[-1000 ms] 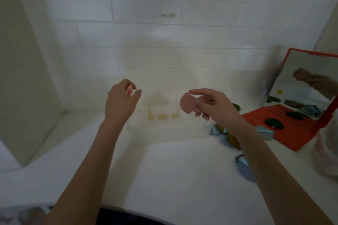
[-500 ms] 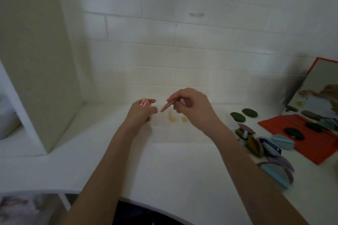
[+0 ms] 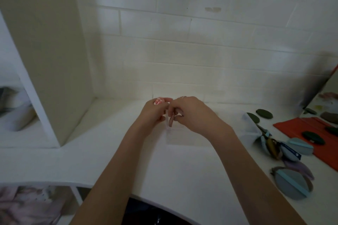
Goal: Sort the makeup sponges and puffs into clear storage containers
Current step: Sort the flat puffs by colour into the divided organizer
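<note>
Head camera, looking down at a white counter (image 3: 182,170) set against a white tiled wall. Two bare forearms reach forward and the hands meet near the middle of the scene, over a clear storage container (image 3: 182,136) that is faint and hard to make out against the white surface.

The right hand (image 3: 193,113) has its grip closed on a pink round puff (image 3: 171,120), held edge-on and pointing down at the container's left end. The puff appears to be partly inside the container, though the clear walls make that uncertain. The left hand (image 3: 155,113) sits just beside it, fingers curled in a narrow grip at the container's left edge; a pink-and-white patterned nail shows on its thumb. Whether the left hand actually pinches the container wall cannot be told.

To the right lies a loose cluster of blue and grey puffs (image 3: 285,148), with one large grey-blue puff (image 3: 290,182) nearer the camera. Dark green puffs (image 3: 264,113) lie farther back. At the far right, an open red case (image 3: 311,129) carries more dark puffs, with a mirror (image 3: 329,93) standing behind it. A tall beige panel (image 3: 45,51) stands at the left.
</note>
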`<state>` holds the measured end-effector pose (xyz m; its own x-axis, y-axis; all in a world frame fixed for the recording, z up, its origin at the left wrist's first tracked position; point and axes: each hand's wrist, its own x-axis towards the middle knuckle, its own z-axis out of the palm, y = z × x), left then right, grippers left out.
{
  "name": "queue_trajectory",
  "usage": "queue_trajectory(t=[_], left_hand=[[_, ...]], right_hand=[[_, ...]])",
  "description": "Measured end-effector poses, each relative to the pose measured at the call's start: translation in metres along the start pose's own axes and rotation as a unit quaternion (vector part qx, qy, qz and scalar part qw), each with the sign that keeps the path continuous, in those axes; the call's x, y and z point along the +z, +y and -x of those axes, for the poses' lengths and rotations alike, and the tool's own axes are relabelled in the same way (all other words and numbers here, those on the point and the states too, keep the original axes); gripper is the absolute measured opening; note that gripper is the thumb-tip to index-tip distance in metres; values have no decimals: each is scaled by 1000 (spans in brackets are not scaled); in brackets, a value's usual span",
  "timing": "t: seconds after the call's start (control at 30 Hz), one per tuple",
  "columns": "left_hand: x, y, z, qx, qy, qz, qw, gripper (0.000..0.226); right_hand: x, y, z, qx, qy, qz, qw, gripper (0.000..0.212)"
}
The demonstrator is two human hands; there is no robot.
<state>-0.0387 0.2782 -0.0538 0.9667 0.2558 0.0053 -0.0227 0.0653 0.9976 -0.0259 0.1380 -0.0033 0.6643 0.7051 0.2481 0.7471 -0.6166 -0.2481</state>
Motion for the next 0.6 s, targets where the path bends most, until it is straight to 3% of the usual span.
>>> queue_trajectory(t=[0.13,0.33,0.6], left_hand=[[0,-1,0,2,2,19,1000,13],[-1,-4,-6,-7,-9,25,1000,40],[-2,-4,-8,-1,1,26,1000,24]], right_hand=[[6,-1,3,9,-2,-103,995,27],[-5,15,4,105,93,-299,944,13],[-9,-1,7,157,93,-322,929,23]])
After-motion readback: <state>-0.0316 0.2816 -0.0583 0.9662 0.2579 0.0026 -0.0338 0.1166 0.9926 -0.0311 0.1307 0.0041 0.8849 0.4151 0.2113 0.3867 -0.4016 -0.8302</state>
